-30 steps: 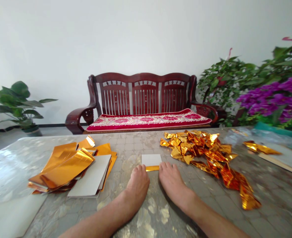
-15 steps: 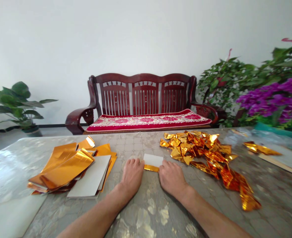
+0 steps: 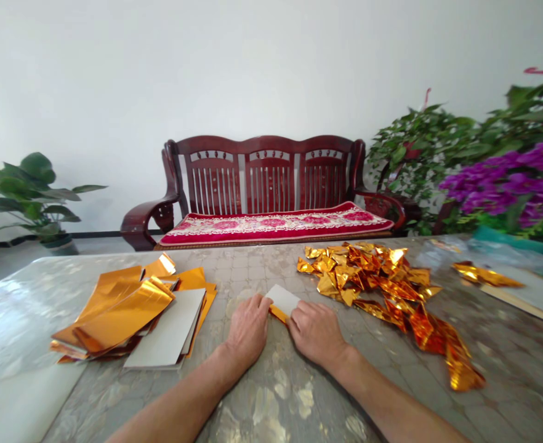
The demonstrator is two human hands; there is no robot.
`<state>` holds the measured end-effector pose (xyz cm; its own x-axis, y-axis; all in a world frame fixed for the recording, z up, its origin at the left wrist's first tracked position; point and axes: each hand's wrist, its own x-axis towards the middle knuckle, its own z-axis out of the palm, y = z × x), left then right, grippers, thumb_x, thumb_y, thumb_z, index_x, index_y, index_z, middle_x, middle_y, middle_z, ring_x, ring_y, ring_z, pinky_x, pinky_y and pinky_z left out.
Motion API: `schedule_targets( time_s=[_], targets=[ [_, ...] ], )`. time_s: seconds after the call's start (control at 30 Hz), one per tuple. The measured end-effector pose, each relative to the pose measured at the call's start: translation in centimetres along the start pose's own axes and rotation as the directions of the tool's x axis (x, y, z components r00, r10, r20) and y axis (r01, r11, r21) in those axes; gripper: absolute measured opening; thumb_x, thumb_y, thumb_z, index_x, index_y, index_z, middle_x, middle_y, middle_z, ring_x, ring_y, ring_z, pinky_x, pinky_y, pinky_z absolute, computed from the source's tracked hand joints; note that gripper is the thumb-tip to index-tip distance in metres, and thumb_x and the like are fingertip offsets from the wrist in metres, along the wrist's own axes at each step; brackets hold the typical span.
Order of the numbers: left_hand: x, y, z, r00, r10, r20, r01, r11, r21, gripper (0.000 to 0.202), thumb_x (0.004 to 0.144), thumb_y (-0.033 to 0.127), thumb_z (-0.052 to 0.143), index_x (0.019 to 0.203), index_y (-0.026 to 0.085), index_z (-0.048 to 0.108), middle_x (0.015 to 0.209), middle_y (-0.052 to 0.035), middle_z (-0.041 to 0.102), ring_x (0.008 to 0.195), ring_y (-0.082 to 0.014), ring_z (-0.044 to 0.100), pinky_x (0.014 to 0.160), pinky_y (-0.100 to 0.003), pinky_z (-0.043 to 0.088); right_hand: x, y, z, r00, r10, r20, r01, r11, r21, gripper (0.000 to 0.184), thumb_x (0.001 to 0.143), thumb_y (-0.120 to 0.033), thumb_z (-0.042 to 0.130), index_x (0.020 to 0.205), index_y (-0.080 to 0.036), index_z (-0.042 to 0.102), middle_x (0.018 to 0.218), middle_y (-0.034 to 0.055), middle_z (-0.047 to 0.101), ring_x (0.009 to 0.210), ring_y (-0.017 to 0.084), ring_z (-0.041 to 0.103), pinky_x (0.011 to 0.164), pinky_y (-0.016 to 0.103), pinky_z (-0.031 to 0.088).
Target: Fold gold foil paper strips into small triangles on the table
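Observation:
Between my hands lies a small sheet of gold foil paper [image 3: 284, 297], white side up, with a narrow gold strip folded over along its near edge. My left hand [image 3: 248, 326] grips the sheet's left end, fingers curled. On the other end, my right hand [image 3: 316, 329] is closed with its fingertips at the fold. The sheet sits at a slant, its right end nearer to me. Both thumbs are mostly hidden behind the fingers.
Left of my hands is a loose stack of gold foil sheets [image 3: 128, 314]. A heap of folded gold foil pieces [image 3: 368, 277] spreads to the right. Farther right lie a flat pale board [image 3: 530, 295] and clear plastic [image 3: 474, 255]. A wooden bench [image 3: 269, 184] stands beyond the table [image 3: 271, 394].
The sheet has turned from nearly level to slanted, its right end coming nearer me. My right hand has shifted slightly left, and my hands are closer together.

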<state>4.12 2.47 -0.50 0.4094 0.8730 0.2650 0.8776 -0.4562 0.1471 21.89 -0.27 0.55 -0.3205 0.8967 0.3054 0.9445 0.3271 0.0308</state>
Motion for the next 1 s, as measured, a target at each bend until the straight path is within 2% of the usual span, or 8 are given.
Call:
schedule_targets(
  time_s=[0.23,0.33,0.43,0.57,0.73,0.87,1.0],
  targets=[
    [0.5,-0.4,0.0,0.997,-0.054,-0.048,0.053,0.999,-0.004,0.029,0.096,0.017,0.039,0.119,0.02,0.056,0.105,-0.0063,0.067,0.099,-0.0209,0.061,0.089,-0.035,0.043,-0.1,-0.5,-0.1,0.972,-0.235,0.011,0.23,0.959,0.164,0.021,0.096,-0.023,0.05,0.091,-0.021,0.071,0.087,0.0037,0.062,0.087,0.017,0.055,0.077,0.03,0.036],
    [0.4,-0.2,0.1,0.995,-0.047,-0.083,0.045,0.999,-0.024,0.031,0.094,0.022,0.045,0.124,0.019,0.053,0.11,-0.0069,0.066,0.101,-0.0216,0.061,0.093,-0.036,0.041,-0.1,-0.6,-0.1,0.959,-0.285,0.003,0.28,0.943,0.18,0.023,0.097,-0.021,0.047,0.098,-0.023,0.071,0.087,0.0035,0.061,0.087,0.018,0.052,0.077,0.031,0.036],
    [0.3,-0.1,0.3,0.994,-0.058,-0.097,0.055,0.998,-0.033,0.037,0.089,0.024,0.054,0.126,0.02,0.052,0.114,-0.0068,0.066,0.108,-0.0234,0.058,0.098,-0.038,0.039,0.0,-0.6,-0.1,0.957,-0.291,-0.008,0.287,0.939,0.191,0.023,0.097,-0.021,0.047,0.098,-0.023,0.07,0.087,0.0034,0.06,0.086,0.019,0.051,0.078,0.031,0.036],
    [0.2,-0.3,0.5,0.993,-0.087,-0.086,0.083,0.996,-0.043,0.047,0.086,0.024,0.056,0.133,0.02,0.047,0.119,-0.0078,0.065,0.117,-0.0243,0.053,0.1,-0.038,0.036,0.1,-0.4,0.2,0.963,-0.266,-0.048,0.27,0.935,0.229,0.024,0.097,-0.02,0.048,0.101,-0.023,0.071,0.092,0.0039,0.061,0.093,0.019,0.049,0.083,0.031,0.036],
    [0.2,-0.4,0.3,0.995,-0.079,-0.066,0.075,0.996,-0.054,0.056,0.087,0.033,0.057,0.139,0.018,0.042,0.118,-0.0085,0.066,0.111,-0.0254,0.055,0.094,-0.037,0.038,0.2,0.2,0.6,0.977,-0.196,-0.079,0.209,0.945,0.253,0.023,0.096,-0.016,0.05,0.103,-0.023,0.07,0.101,0.0038,0.063,0.102,0.02,0.048,0.09,0.032,0.036],
    [0.1,0.0,0.1,0.996,-0.072,-0.056,0.069,0.996,-0.053,0.06,0.085,0.037,0.058,0.139,0.017,0.043,0.114,-0.0087,0.067,0.108,-0.0267,0.056,0.093,-0.038,0.038,0.2,0.5,0.9,0.983,-0.178,-0.043,0.183,0.955,0.234,0.023,0.094,-0.013,0.05,0.1,-0.022,0.07,0.097,0.0035,0.063,0.097,0.018,0.05,0.086,0.03,0.036],
    [0.0,0.4,0.2,0.997,-0.062,-0.042,0.059,0.995,-0.075,0.062,0.081,0.032,0.057,0.14,0.016,0.043,0.112,-0.0087,0.067,0.107,-0.0273,0.056,0.094,-0.038,0.038,0.2,0.5,1.1,0.982,-0.183,-0.041,0.187,0.957,0.221,0.021,0.094,-0.014,0.051,0.096,-0.022,0.071,0.092,0.0036,0.063,0.092,0.018,0.052,0.082,0.03,0.036]
  ],
)
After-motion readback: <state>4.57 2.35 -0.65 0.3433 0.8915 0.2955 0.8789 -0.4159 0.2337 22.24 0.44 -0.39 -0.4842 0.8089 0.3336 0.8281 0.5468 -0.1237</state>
